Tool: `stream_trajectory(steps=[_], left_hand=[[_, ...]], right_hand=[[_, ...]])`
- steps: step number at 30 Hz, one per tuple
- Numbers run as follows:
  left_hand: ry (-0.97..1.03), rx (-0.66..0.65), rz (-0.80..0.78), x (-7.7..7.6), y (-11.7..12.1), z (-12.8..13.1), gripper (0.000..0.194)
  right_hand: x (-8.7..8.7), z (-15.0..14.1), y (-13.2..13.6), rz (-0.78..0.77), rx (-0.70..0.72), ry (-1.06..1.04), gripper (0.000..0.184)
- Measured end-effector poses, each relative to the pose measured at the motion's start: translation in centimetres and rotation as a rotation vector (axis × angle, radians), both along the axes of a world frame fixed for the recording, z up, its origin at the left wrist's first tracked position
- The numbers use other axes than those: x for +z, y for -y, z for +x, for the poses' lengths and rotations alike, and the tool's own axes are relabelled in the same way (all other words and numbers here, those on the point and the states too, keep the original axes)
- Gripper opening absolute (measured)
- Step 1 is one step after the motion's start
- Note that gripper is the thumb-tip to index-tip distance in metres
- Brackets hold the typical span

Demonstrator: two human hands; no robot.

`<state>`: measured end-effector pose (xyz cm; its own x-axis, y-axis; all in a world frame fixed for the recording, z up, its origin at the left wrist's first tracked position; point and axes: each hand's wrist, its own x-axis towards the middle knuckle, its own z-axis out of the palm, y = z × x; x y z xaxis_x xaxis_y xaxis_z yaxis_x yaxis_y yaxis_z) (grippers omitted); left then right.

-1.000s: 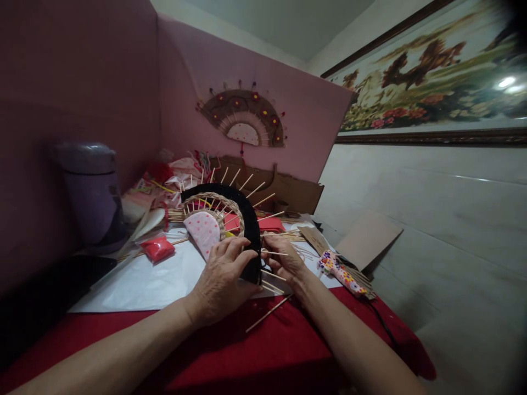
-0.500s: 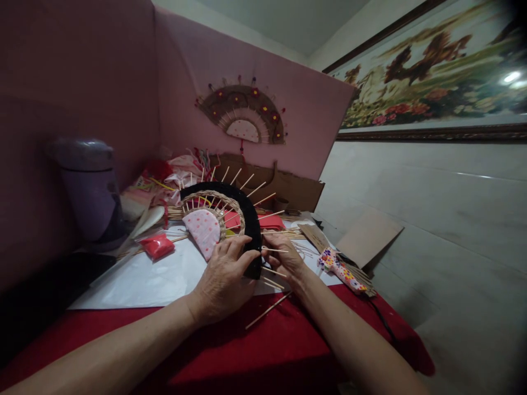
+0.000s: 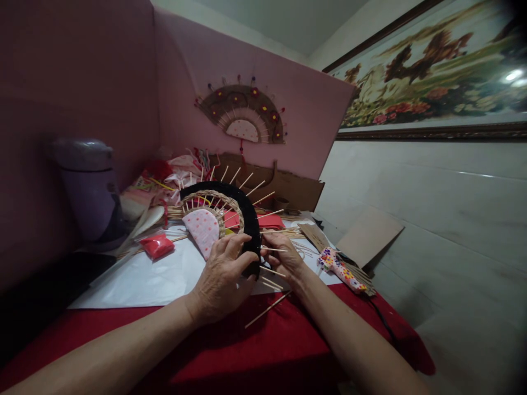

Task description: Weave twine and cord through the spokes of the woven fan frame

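A handmade fan (image 3: 248, 214) with thin wooden sticks, a black outer band and a woven inner band is held tilted over the table. At its base is a white half-round (image 3: 201, 230) with pink-red dots. My left hand (image 3: 224, 274) grips the black band near its lower right end, thumb and fingers closed round it. At the outer edge, among the protruding sticks, my right hand (image 3: 284, 255) has its fingers pinched together; what lies between them is too small to make out. One loose stick (image 3: 267, 310) rests on the red cloth below.
White paper (image 3: 135, 285) covers part of the red tablecloth (image 3: 197, 351). A red packet (image 3: 157, 246) lies left of the fan, and a flower-patterned object (image 3: 340, 270) right. A purple flask (image 3: 90, 192) stands far left. Another fan (image 3: 247, 109) hangs on the pink panel.
Both hands stay almost in place on the fan. My left thumb has shifted slightly left, and the fan has moved a few pixels left.
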<state>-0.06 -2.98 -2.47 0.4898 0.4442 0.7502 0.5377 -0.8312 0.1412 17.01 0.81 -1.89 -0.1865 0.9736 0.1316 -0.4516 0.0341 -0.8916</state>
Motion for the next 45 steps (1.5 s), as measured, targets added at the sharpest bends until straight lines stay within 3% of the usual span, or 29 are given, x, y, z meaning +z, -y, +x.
stream_trajectory(steps=[6, 17, 21, 25, 28, 31, 34, 39, 41, 45], left_hand=[[0.052, 0.106, -0.056, 0.0, -0.2, 0.3, 0.028], [0.075, 0.100, -0.084, 0.3, 0.0, 0.2, 0.031], [0.218, 0.084, -0.116, 0.3, -0.7, -0.1, 0.023], [0.492, 0.163, -0.298, 0.5, -2.1, -0.6, 0.014], [0.587, 0.093, -0.502, 1.0, -2.8, -0.9, 0.013], [0.633, 0.102, -0.506, 1.5, -2.9, -1.1, 0.014], [0.601, 0.155, -0.403, 1.7, -3.1, -1.3, 0.016], [0.326, 0.066, -0.221, 0.9, -4.4, -1.3, 0.025], [0.247, 0.089, -0.164, 0.8, -5.0, -1.3, 0.029], [0.153, 0.157, -0.217, 1.7, -5.6, -1.6, 0.032]], right_hand=[[-0.1, 0.0, 0.0, -0.001, -0.009, 0.020, 0.023], [0.0, -0.1, 0.0, -0.018, -0.011, 0.039, 0.024], [0.1, -0.2, 0.1, -0.030, -0.027, 0.040, 0.025], [0.2, -0.2, 0.2, -0.028, -0.042, 0.050, 0.025], [0.1, -0.2, 0.2, -0.042, -0.044, 0.039, 0.025], [0.2, -0.2, 0.2, -0.056, -0.035, 0.019, 0.025], [0.3, -0.2, 0.3, -0.051, -0.018, 0.005, 0.025], [0.4, -0.3, 0.3, -0.045, -0.015, 0.013, 0.025], [0.4, -0.3, 0.3, -0.057, -0.026, 0.013, 0.025], [0.5, -0.4, 0.3, -0.051, -0.008, 0.009, 0.026]])
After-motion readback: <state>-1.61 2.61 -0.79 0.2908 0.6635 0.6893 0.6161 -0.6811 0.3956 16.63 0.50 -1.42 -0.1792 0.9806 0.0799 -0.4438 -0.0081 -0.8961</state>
